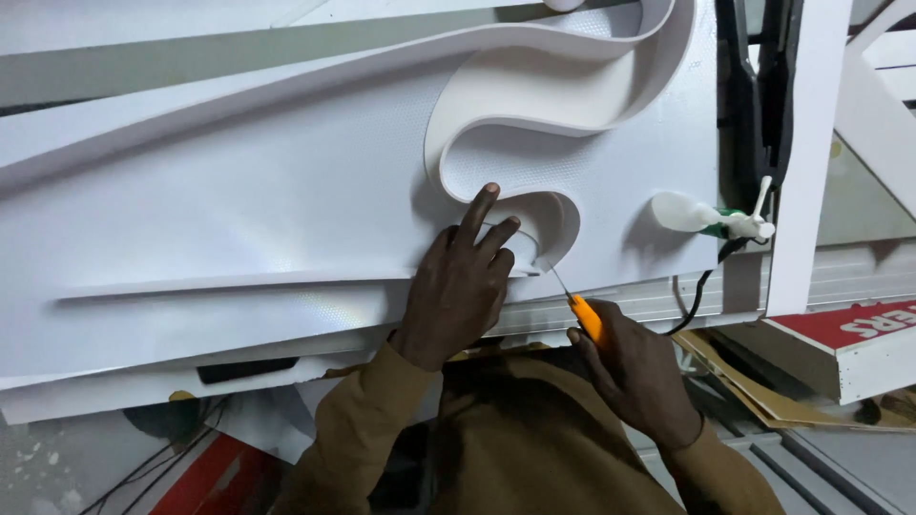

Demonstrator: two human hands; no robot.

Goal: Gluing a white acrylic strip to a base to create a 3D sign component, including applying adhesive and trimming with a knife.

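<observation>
A large white textured sheet [286,191] lies flat with a curved white strip [534,105] standing on edge in an S-shaped loop. My left hand [463,281] presses on the sheet beside the strip's lower curl, index finger stretched out against the strip. My right hand [634,372] grips an orange-handled knife [584,315]; its thin blade points up-left and touches the strip's end near the sheet's front edge. Brown sleeves cover both arms.
A white glue bottle with a green collar [706,217] lies on the sheet at the right. A white upright bar [811,143] and black clamps stand beyond it. A red and white sign box [849,343] sits at the lower right. Cables hang below the sheets.
</observation>
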